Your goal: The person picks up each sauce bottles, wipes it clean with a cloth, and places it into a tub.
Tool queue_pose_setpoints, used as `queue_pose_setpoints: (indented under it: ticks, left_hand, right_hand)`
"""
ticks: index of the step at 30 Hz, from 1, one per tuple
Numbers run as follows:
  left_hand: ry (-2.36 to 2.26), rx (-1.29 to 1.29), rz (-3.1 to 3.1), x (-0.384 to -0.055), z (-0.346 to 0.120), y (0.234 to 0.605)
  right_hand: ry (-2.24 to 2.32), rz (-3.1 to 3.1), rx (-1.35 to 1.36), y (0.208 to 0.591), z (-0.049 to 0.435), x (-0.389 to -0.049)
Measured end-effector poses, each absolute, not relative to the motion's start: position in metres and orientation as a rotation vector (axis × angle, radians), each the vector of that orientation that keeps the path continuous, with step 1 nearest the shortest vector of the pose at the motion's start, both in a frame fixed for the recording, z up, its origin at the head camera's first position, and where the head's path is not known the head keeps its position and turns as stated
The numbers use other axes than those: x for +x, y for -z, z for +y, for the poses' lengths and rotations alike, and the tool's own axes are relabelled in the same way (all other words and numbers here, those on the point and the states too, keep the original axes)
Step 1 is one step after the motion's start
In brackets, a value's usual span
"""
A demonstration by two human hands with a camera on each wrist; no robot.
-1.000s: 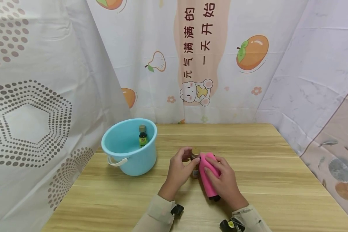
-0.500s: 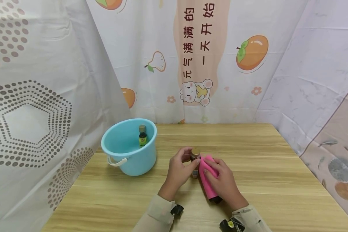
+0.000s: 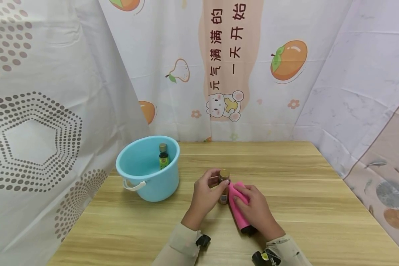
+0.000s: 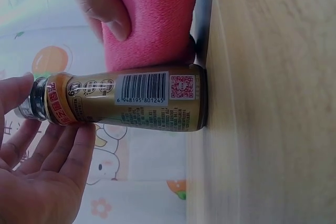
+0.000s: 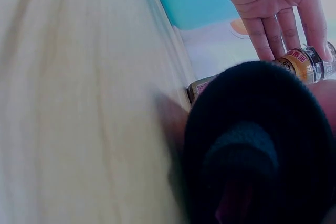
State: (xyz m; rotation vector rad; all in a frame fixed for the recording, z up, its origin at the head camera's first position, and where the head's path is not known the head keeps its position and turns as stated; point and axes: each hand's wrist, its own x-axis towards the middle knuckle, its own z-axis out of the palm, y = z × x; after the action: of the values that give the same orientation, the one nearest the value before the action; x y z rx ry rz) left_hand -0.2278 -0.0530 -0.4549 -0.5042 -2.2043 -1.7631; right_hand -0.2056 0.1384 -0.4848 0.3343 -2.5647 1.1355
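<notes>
My left hand (image 3: 203,194) holds a small bottle (image 3: 224,198) upright on the table by its neck, between thumb and fingers. The left wrist view shows a gold label with a barcode and red lettering on the bottle (image 4: 147,98). With my right hand (image 3: 258,208) I grip a pink plush, cloth-like piece (image 3: 238,213) with a black end. It lies against the bottle's right side. In the right wrist view its dark rounded end (image 5: 252,108) hides most of my right hand and part of the bottle.
A light blue bucket (image 3: 157,188) with a white handle (image 3: 134,186) stands to the left. Inside it is a dark bottle (image 3: 163,157) with a green-yellow label. Printed curtains (image 3: 186,122) hang behind and beside the wooden table (image 3: 302,192).
My right hand and the pink plush piece have slid slightly down along the bottle, toward me. My left hand and the bottle stay nearly in place.
</notes>
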Motion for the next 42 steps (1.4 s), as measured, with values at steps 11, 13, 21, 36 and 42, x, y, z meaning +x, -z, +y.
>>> queue_pose_setpoints:
  ticks: [11,13,21,36,42]
  left_hand:
    - [1.72,-0.528,-2.186,-0.2278,-0.0521,0.4542]
    - [1.717,-0.534,-2.187,-0.2279,-0.0523,0.4544]
    - [1.628,-0.511,-2.237,-0.2269,-0.0532,0.4531]
    - [1.564,-0.52,-2.27,-0.2272,-0.0537,0.4545]
    - [1.574,-0.532,-2.264,-0.2271,-0.0532,0.4547]
  right_hand:
    - [-1.103,-2.554,0.34,0.4853,0.1384,-0.2055]
    - [-1.103,-2.526,0.344,0.4863,0.1384,-0.2056]
    - [-1.125,-2.397,0.37,0.4864,0.138,-0.2068]
    - [-1.156,-2.194,0.466,0.4832,0.1388,-0.2053]
    - [-1.194,-2.135,0.491,0.4796,0.1391,-0.2033]
